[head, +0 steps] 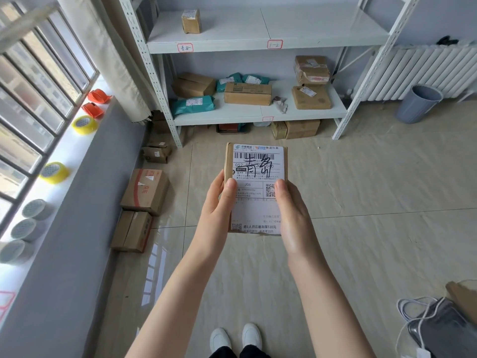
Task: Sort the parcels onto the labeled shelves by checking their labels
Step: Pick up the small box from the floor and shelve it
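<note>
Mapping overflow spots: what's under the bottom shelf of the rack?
Under the bottom shelf, on the floor: two brown cardboard boxes side by side on the right, and a dark flat item with a red top at centre-left. The shelf edge hides anything further back.

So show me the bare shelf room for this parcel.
Upper shelf: bare right of the lone box, above the 1-2 tag. Lower shelf is crowded; a strip along its front edge is free.
</note>
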